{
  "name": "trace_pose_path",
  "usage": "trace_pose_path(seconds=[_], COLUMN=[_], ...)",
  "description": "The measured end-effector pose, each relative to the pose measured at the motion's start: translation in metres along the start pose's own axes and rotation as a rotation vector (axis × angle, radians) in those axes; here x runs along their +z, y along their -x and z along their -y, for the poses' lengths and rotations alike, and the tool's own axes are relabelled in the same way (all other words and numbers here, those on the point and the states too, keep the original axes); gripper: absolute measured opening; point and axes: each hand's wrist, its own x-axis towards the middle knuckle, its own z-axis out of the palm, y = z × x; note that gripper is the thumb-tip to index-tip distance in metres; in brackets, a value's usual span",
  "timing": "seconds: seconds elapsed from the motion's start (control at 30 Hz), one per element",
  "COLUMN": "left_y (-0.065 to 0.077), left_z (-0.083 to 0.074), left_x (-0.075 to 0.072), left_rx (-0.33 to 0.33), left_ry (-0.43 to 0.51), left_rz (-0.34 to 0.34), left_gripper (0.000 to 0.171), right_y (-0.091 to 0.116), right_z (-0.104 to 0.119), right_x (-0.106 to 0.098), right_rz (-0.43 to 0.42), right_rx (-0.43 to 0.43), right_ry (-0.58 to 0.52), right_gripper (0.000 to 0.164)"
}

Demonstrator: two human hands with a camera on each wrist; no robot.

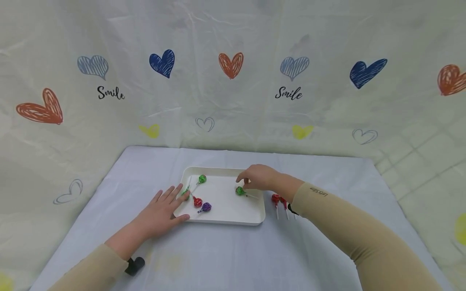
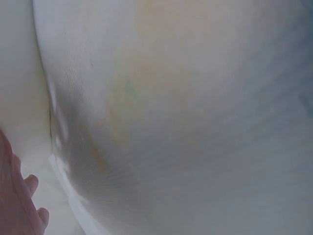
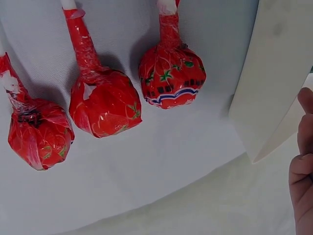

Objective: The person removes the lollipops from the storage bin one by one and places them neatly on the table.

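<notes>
My left hand (image 1: pixel 158 212), fingers spread, lies over the left edge of a white rectangular tray (image 1: pixel 233 216). Its fingertips partly cover a green lollipop (image 1: pixel 187 195). At the tray's right side, my right hand (image 1: pixel 260 177) reaches in from above, thumb and index finger bent with a gap between their tips. Just below them lies another green lollipop (image 1: pixel 239 190), its stick pointing right. Beside the left fingers are a third green lollipop (image 1: pixel 202 178), a red lollipop (image 1: pixel 197 201) and a purple lollipop (image 1: pixel 206 207). Only the right hand's curled fingers (image 3: pixel 303 169) enter the right wrist view.
Three red lollipops (image 3: pixel 105 103) lie side by side on the white cloth just right of the tray, partly under the right forearm in the head view. A white curtain (image 1: pixel 233 101) printed with hearts hangs behind the cloth-covered table (image 1: pixel 218 254).
</notes>
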Motion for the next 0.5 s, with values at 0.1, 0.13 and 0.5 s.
trace_pose_path(seconds=[0.1, 0.13, 0.5], left_y=[0.001, 0.001, 0.004], left_z=[-0.001, -0.002, -0.008], left_x=[-0.001, -0.002, -0.010], left_rx=[-0.006, -0.006, 0.003], left_ry=[-0.003, -0.003, 0.000], left_rz=[0.007, 0.008, 0.027], left_gripper=[0.081, 0.081, 0.080], right_y=[-0.002, -0.002, -0.012], right_z=[-0.002, -0.002, 0.004], right_x=[0.001, 0.002, 0.005], right_rz=[0.004, 0.008, 0.098], right_rx=[-0.014, -0.015, 0.051], right_ry=[-0.009, -0.012, -0.027], right_gripper=[0.033, 0.034, 0.032])
